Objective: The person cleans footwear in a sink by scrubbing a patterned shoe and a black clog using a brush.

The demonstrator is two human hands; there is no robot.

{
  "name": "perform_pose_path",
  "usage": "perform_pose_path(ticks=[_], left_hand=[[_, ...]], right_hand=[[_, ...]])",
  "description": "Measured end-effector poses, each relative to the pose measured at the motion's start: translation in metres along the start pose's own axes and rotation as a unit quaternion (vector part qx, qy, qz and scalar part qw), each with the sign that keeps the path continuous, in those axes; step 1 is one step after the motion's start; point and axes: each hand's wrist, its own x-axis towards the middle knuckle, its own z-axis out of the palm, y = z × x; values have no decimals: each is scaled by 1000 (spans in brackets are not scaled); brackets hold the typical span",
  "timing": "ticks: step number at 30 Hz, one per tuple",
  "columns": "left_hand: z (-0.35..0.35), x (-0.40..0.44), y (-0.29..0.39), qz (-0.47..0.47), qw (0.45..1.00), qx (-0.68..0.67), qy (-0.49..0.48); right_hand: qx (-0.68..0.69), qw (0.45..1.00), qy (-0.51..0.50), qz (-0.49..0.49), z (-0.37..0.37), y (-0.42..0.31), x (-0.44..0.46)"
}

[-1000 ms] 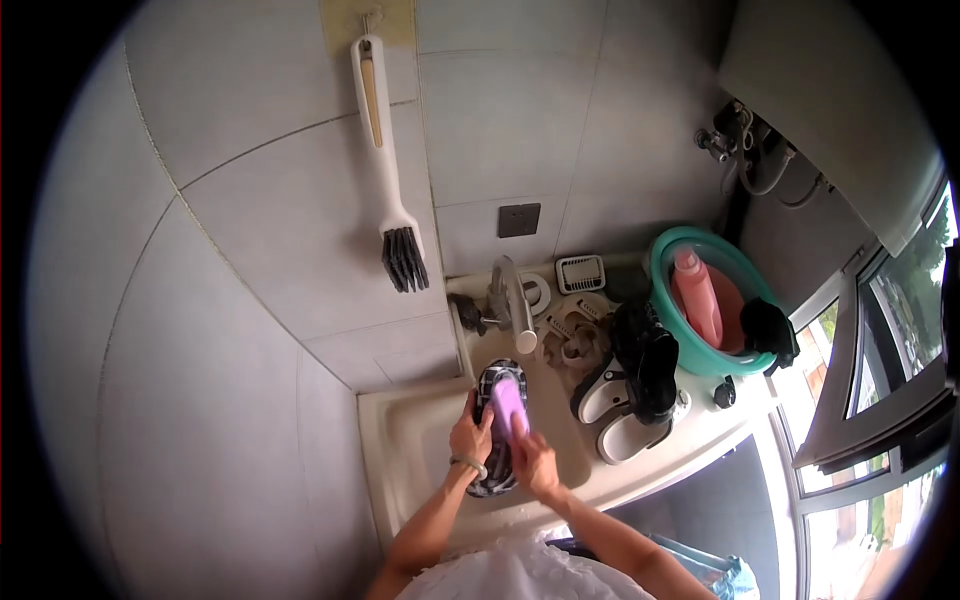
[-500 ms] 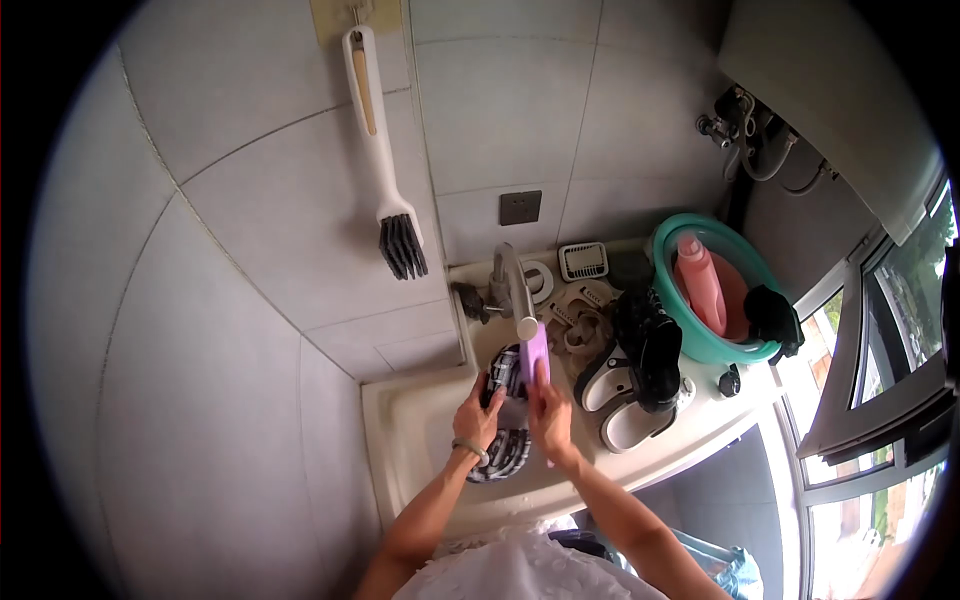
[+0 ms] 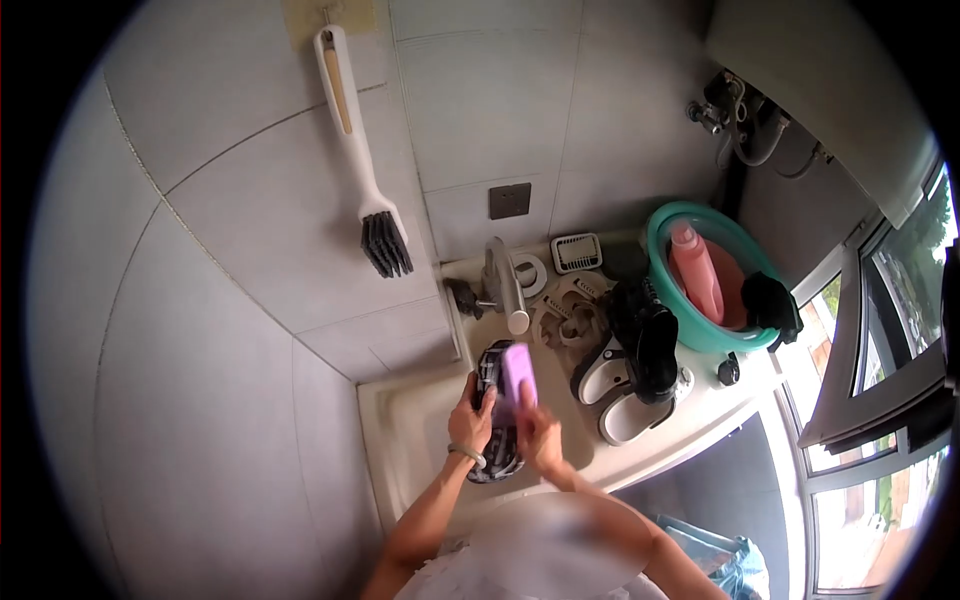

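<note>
Over the sink basin (image 3: 410, 400), my left hand (image 3: 470, 420) is closed round the left side of a black-and-white patterned shoe (image 3: 507, 455). The shoe lies lengthwise below the tap (image 3: 505, 285). In my right hand (image 3: 540, 437) is a purple brush (image 3: 519, 372), its back facing up and its bristles hidden. It lies over the shoe's right side, and my fingers are a little blurred. A bracelet (image 3: 466, 455) circles my left wrist.
On the counter to the right lie beige sandals (image 3: 570, 315), black-and-white sandals (image 3: 628, 422) and black shoes (image 3: 650, 345). Behind them stand a soap dish (image 3: 576, 253) and a green basin (image 3: 660, 235) holding a pink bottle (image 3: 697, 275). A long-handled brush (image 3: 362, 150) hangs on the left wall.
The purple brush has moved down and slightly left, away from the tap and over the shoe. My left hand keeps its hold. A blurred pale oval now shows before my chest.
</note>
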Motion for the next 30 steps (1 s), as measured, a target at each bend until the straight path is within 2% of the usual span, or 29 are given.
perform_pose_path(ticks=[1,3,7,9,12,14,15,17,18,21,22,24,25,26,28,29,30], left_hand=[[2,-1,0,20,1000,-7,8],[-1,0,4,17,1000,-1,2],[0,12,-3,30,997,-63,38],[-1,9,-5,36,998,-45,17],[-6,3,7,43,999,-18,15],[-5,4,2,34,996,-85,10],[-7,3,6,52,996,-75,25],[-9,2,15,107,989,-83,65],[-11,3,18,106,989,-83,67],[-11,7,17,113,984,-135,34],[-7,11,10,154,982,-100,33],[-6,1,13,289,953,35,82],[-9,-3,18,307,948,77,39],[-9,-9,19,315,938,147,21],[-8,-14,21,308,938,154,-41],[-11,-14,23,299,941,124,-104],[-13,-16,26,268,945,83,-169]], right_hand=[[-3,999,19,41,-2,-2,15],[-13,998,20,62,-5,-3,26],[-23,998,21,-59,1,-11,-10],[-31,998,27,-56,0,-6,-6],[4,996,3,94,-5,4,37],[35,984,0,173,-9,17,56],[56,977,3,205,-13,22,62],[92,971,7,220,-17,26,59],[158,956,-11,248,-18,27,56],[210,932,-23,295,-16,21,46],[210,932,-23,295,-20,15,45],[325,834,-30,445,-29,3,41],[375,806,-35,457,-26,20,35],[374,805,-35,460,-23,30,30],[424,765,-12,485,-18,46,22],[480,759,-52,437,-19,59,16],[480,759,-52,437,-17,57,19]])
